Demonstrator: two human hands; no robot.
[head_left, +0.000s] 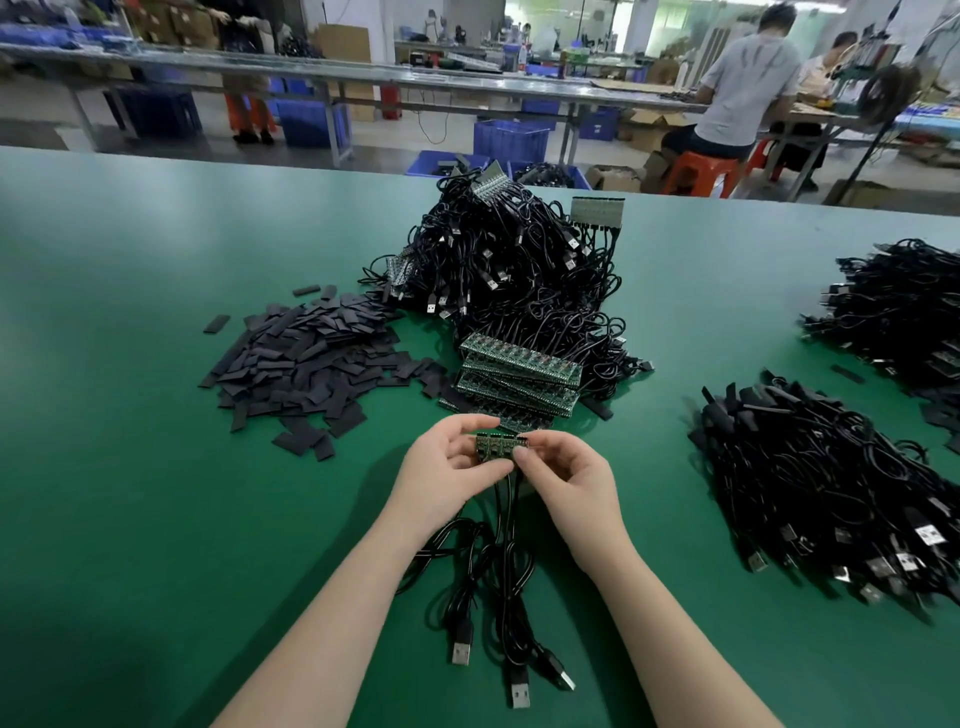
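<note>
Pinched by left hand and right hand: green board strip; USB cables trail below; print unreadable

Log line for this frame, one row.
left hand grips board strip | right hand pinches board strip | cables trail onto table | black sleeves piled left
</note>
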